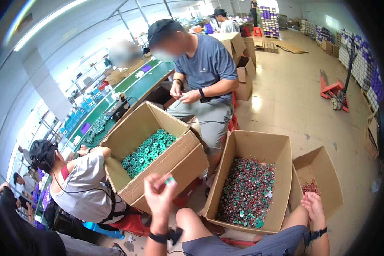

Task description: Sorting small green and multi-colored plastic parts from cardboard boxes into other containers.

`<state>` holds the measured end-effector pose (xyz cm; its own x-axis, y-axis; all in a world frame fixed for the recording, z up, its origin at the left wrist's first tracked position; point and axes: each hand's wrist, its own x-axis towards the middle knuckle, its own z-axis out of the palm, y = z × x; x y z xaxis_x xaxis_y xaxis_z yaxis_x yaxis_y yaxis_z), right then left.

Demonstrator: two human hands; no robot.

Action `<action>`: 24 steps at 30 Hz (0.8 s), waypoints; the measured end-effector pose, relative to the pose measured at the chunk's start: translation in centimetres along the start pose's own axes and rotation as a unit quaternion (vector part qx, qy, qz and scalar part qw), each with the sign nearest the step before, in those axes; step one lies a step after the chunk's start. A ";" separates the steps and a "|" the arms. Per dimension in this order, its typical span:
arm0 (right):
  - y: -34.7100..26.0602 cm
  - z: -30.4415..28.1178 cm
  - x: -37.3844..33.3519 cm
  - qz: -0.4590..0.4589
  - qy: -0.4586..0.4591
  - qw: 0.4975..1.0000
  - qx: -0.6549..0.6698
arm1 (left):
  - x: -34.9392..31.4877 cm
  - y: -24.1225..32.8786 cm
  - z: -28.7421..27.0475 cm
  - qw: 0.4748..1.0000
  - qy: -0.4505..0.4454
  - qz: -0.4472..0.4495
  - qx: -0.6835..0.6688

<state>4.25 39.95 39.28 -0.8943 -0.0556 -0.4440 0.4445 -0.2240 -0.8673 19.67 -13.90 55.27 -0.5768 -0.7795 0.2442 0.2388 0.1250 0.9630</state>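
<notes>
My left hand (158, 197) is raised in front of the near side of a large cardboard box (168, 161). Its fingers are closed on a small green disc (170, 180) with a pale spot. That box holds a heap of green ring-shaped discs (149, 151). Above the near edge of a smaller cardboard box (330, 181), my right hand (312, 205) is closed with the fingers curled together; what they hold, if anything, is hidden. Between my hands stands an open cardboard box (281, 149) full of mixed green discs and red-wired pieces (245, 192). Red bits (310, 186) lie in the smaller box.
A person in a blue-grey shirt (213, 53) sits opposite, hands together. Another in a grey top (83, 187) sits at left beside a green conveyor bench (134, 85). A red pallet jack (337, 91) stands on the floor at right, near stacked white and purple goods (358, 59).
</notes>
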 end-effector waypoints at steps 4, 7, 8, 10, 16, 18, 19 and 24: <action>1.2 2.9 -2.9 -0.019 -0.040 0.997 -0.071 | 14.0 0.0 -6.7 0.987 0.038 0.066 0.142; 2.2 3.2 -4.9 -0.039 -0.030 0.992 -0.118 | 22.0 -2.3 -7.2 0.895 0.025 -0.020 0.445; 2.8 3.3 -5.3 -0.055 -0.042 0.987 -0.148 | 23.7 -3.2 -8.6 0.839 0.029 -0.009 0.543; 4.2 3.4 -6.3 -0.048 -0.046 0.985 -0.157 | 26.1 -5.1 -11.7 0.820 0.003 0.008 0.572; 7.1 3.3 -10.5 -0.074 -0.065 0.925 -0.366 | 31.4 -4.8 -10.4 0.771 -0.118 -0.135 0.611; 6.2 4.8 -11.3 -0.067 -0.095 0.910 -0.399 | 33.5 -6.0 -13.2 0.800 -0.095 -0.105 0.584; 5.9 5.7 -11.8 -0.061 -0.111 0.894 -0.430 | 34.1 -6.7 -13.2 0.785 -0.136 -0.089 0.598; 4.8 11.1 -12.0 -0.121 -0.107 0.841 -0.516 | 36.0 -11.6 -15.1 0.694 -0.269 -0.087 0.663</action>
<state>16.58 28.77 42.97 -0.9048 -0.3279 -0.2716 -0.0426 0.7044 -0.7085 7.91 -52.64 51.17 -0.8004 -0.5558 -0.2246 -0.5925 0.7905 0.1555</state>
